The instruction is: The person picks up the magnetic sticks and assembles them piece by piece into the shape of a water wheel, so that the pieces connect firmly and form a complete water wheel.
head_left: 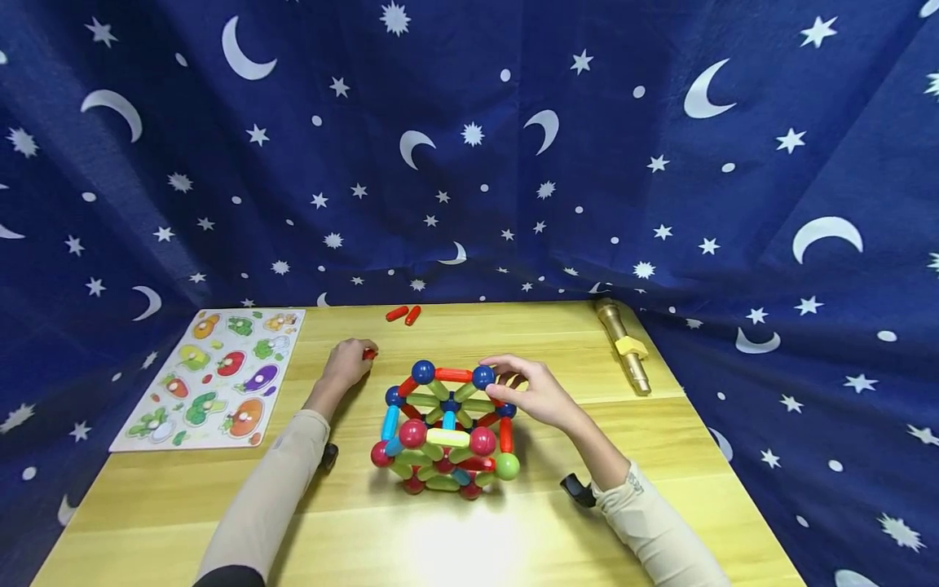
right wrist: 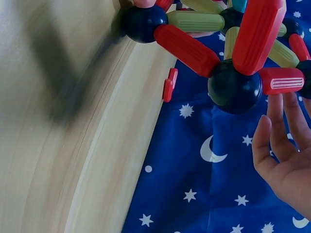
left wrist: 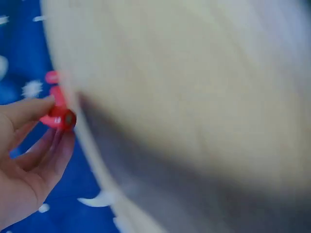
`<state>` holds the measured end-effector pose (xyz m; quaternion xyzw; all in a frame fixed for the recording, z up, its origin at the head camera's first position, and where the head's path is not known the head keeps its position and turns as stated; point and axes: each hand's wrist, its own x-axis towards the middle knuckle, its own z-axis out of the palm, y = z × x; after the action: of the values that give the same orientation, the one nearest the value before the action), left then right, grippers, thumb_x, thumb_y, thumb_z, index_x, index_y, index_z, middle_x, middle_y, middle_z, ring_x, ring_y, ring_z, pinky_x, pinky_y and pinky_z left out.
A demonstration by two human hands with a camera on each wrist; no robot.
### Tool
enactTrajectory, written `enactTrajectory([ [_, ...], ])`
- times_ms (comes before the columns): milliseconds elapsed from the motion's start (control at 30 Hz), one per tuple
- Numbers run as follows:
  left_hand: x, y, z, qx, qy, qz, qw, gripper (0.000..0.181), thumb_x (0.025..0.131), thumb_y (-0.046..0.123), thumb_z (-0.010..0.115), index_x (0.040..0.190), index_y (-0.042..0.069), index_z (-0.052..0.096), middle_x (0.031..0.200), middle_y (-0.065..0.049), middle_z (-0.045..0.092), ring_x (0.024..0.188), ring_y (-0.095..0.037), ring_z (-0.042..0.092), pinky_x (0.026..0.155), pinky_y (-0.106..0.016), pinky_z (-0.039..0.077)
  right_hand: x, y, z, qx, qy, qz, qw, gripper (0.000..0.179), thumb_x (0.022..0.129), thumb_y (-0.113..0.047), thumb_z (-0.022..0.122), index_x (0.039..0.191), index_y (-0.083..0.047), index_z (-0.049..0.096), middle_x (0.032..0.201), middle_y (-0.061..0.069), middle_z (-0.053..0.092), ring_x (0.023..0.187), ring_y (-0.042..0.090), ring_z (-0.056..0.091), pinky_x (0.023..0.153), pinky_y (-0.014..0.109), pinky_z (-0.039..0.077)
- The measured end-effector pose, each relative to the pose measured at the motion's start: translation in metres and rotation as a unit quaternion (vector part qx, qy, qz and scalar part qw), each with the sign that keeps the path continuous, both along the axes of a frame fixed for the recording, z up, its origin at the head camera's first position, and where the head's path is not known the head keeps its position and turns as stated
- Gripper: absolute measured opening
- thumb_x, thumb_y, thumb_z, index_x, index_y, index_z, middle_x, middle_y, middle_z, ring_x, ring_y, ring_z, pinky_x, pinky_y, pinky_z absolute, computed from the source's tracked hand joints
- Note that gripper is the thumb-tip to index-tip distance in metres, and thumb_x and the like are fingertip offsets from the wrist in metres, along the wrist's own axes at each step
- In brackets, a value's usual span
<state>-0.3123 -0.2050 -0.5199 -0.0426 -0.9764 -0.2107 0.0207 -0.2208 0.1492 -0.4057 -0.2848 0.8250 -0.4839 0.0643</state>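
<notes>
On the table stands a rod-and-ball model (head_left: pixel 448 438), built from red, green, yellow and blue rods and blue, crimson and green balls. At its upper right corner, my right hand (head_left: pixel 531 394) holds a blue ball (head_left: pixel 483 377) between thumb and index finger. In the right wrist view the other fingers of the right hand (right wrist: pixel 286 155) lie near a red rod (right wrist: pixel 282 80); the thumb is out of frame. Away to the model's left, my left hand (head_left: pixel 349 362) pinches a red magnetic rod (left wrist: pixel 67 119), its dark round end showing.
Two loose red rods (head_left: pixel 397 313) lie near the table's back edge. At the left is a vegetable picture board (head_left: pixel 249 319). A gold tube with a yellow collar (head_left: pixel 613 333) lies at the right. The starry blue curtain (head_left: pixel 469 204) hangs behind the table.
</notes>
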Motion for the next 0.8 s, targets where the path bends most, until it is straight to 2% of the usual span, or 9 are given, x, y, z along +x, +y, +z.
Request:
enactTrajectory([
  [67,0.007,0.002,0.009,0.049,0.000,0.019,0.9986,0.025,0.086,0.009,0.069,0.111,0.006,0.069,0.103,-0.019,0.071,0.089,-0.031,0.067,0.077,-0.042,0.053,0.000,0.000,0.000,0.000,0.000,0.000,1.0000,0.033,0.090,-0.008,0.066,0.122,-0.001,0.063,0.095,0.015,0.070,0.089,0.027,0.061,0.078,0.033,0.051],
  [133,0.021,0.006,0.026,0.127,-0.002,0.046,0.9908,0.026,0.086,0.013,0.071,0.111,0.007,0.067,0.101,-0.017,0.072,0.084,-0.026,0.069,0.072,-0.036,0.053,0.000,0.000,0.000,0.001,0.002,0.001,1.0000,0.033,0.090,-0.007,0.066,0.122,-0.001,0.063,0.095,0.015,0.070,0.089,0.027,0.061,0.078,0.034,0.051],
  [200,0.042,0.013,0.050,0.236,-0.011,0.060,0.9698,0.029,0.088,0.017,0.071,0.114,0.006,0.064,0.102,-0.018,0.072,0.082,-0.021,0.070,0.071,-0.032,0.056,-0.001,0.000,-0.001,0.000,0.005,0.005,1.0000,0.033,0.090,-0.006,0.066,0.122,0.000,0.063,0.094,0.016,0.070,0.088,0.027,0.061,0.078,0.034,0.051],
  [267,0.066,0.023,0.076,0.334,-0.023,0.058,0.9405,0.033,0.089,0.020,0.071,0.116,0.005,0.061,0.105,-0.020,0.069,0.084,-0.018,0.070,0.074,-0.031,0.058,-0.005,0.000,-0.008,0.001,0.009,0.006,0.9999,0.033,0.090,-0.006,0.066,0.122,0.000,0.063,0.095,0.016,0.069,0.089,0.027,0.062,0.078,0.034,0.051],
  [333,0.092,0.034,0.098,0.400,-0.046,0.045,0.9143,0.035,0.090,0.023,0.070,0.118,0.004,0.059,0.109,-0.022,0.067,0.085,-0.018,0.071,0.075,-0.034,0.059,-0.009,0.001,-0.015,0.001,0.013,0.006,0.9999,0.034,0.090,-0.006,0.066,0.123,-0.002,0.063,0.095,0.015,0.070,0.089,0.027,0.062,0.078,0.034,0.051],
  [367,0.103,0.040,0.105,0.417,-0.056,0.035,0.9064,0.036,0.090,0.024,0.070,0.117,0.003,0.058,0.109,-0.022,0.066,0.083,-0.017,0.071,0.075,-0.035,0.059,-0.011,0.002,-0.019,0.001,0.015,0.005,0.9999,0.034,0.090,-0.007,0.066,0.123,-0.003,0.063,0.095,0.014,0.070,0.089,0.026,0.062,0.078,0.034,0.051],
  [467,0.127,0.056,0.118,0.425,-0.077,0.017,0.9016,0.037,0.089,0.028,0.071,0.115,0.004,0.059,0.107,-0.020,0.067,0.079,-0.017,0.071,0.074,-0.038,0.060,-0.017,0.005,-0.028,0.001,0.020,0.002,0.9998,0.034,0.090,-0.010,0.067,0.124,-0.008,0.063,0.098,0.010,0.071,0.090,0.022,0.062,0.078,0.033,0.051],
  [567,0.139,0.066,0.120,0.424,-0.086,0.010,0.9017,0.037,0.087,0.031,0.073,0.111,0.005,0.060,0.101,-0.018,0.069,0.076,-0.019,0.072,0.072,-0.040,0.060,-0.019,0.007,-0.030,-0.004,0.024,0.005,0.9997,0.033,0.091,-0.014,0.067,0.124,-0.011,0.063,0.101,0.006,0.071,0.089,0.018,0.062,0.078,0.032,0.051],
  [800,0.135,0.075,0.113,0.428,-0.120,-0.005,0.8956,0.044,0.087,0.026,0.074,0.123,0.013,0.055,0.091,-0.014,0.071,0.071,-0.021,0.071,0.068,-0.039,0.060,-0.001,0.000,-0.001,-0.002,0.016,0.009,0.9998,0.033,0.090,-0.006,0.066,0.121,0.000,0.063,0.097,0.015,0.071,0.089,0.027,0.063,0.078,0.033,0.051],
])
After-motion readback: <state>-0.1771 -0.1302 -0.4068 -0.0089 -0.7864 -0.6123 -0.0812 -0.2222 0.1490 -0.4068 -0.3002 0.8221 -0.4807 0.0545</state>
